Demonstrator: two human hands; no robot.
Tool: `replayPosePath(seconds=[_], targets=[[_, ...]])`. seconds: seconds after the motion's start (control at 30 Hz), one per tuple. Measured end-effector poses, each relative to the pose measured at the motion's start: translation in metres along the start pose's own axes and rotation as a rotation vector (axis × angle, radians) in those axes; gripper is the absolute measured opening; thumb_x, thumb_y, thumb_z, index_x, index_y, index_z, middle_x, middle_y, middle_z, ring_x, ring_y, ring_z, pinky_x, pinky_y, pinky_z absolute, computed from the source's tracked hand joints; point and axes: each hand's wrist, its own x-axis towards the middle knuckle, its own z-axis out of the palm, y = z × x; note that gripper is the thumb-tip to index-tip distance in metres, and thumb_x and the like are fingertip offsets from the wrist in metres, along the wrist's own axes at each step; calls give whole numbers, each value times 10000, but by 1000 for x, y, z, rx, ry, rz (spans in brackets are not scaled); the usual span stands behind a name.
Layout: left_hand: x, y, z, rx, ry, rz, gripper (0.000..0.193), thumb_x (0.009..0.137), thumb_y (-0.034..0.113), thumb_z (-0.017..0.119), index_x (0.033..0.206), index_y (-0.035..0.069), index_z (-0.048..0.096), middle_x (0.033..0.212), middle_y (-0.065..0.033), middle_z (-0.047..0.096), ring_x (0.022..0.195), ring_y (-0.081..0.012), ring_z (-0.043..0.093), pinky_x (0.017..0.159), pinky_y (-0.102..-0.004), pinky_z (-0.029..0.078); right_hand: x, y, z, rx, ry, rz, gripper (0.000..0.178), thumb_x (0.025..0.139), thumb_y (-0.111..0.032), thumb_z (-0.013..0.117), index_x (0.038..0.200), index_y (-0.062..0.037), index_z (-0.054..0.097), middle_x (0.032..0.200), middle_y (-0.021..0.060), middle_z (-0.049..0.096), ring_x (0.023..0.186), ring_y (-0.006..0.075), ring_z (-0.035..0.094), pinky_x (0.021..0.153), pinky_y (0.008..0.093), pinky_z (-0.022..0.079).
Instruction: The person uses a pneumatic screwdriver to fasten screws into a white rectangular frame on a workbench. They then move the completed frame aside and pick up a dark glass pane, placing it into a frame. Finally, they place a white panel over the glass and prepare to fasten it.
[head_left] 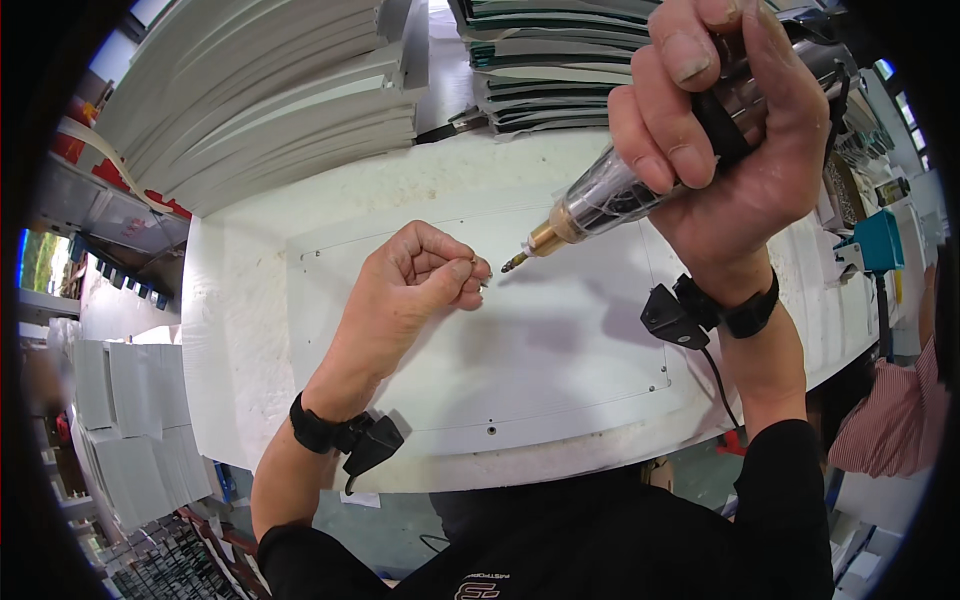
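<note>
My right hand (pixel 745 185) is wrapped round a power screwdriver (pixel 603 197) with a clear grey body and brass-coloured nose. Its dark tip points down and left, just short of my left fingertips. My left hand (pixel 420 268) pinches thumb against fingers, and tiny shiny bits that look like small screws (pixel 484 284) show at the fingertips. Below both hands a thin white panel (pixel 400 395) lies flat on the worktable. Small holes and fittings dot the panel near its edges and corners. A dark round hole (pixel 491 431) sits at its near edge.
A tall stack of white panels (pixel 270 90) stands at the back left of the pale worktable (pixel 235 330). More sheets with dark green edges (pixel 560 60) are piled at the back. A teal container (pixel 880 240) is at the right. A striped cloth (pixel 890 420) shows beyond the right edge.
</note>
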Motion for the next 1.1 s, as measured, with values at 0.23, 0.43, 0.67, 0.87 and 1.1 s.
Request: replayPosePath(seconds=[0.23,0.43,0.67,0.87,1.1], targets=[[3,-9,-6,-135,-39,14,132,1010,87,679,1052,49,559,1059,-119,719,975,-167,722,889,-318,622,6,27,-10,11,-7,-16,269,1110,-305,423,1097,-62,539,853,81,660,397,117,462,381,295,466],[4,-10,-10,-130,-58,-30,114,1022,74,655,1067,72,550,1082,-115,721,991,-171,721,906,-312,618,9,26,-16,-126,-30,-19,250,1103,-302,431,1087,-74,533,833,66,647,402,113,456,385,289,465],[6,-10,-8,-140,-57,-50,102,1027,72,645,1070,85,554,1083,-112,731,986,-165,719,911,-311,613,10,26,-12,-99,35,-17,253,1102,-299,436,1078,-64,528,829,70,639,402,110,457,383,287,469],[6,-11,-8,-151,-75,-46,91,1033,73,632,1084,50,560,1060,-116,714,991,-159,707,902,-307,609,9,29,-12,-59,17,-30,261,1104,-297,429,1084,-58,533,839,78,643,405,109,463,389,285,479],[4,-11,-11,-179,-95,-25,168,1037,124,648,1173,76,564,1065,-86,735,970,-145,707,900,-292,581,13,27,-21,-51,-59,-16,282,1105,-309,424,1074,-53,539,842,81,648,409,103,478,401,282,494]])
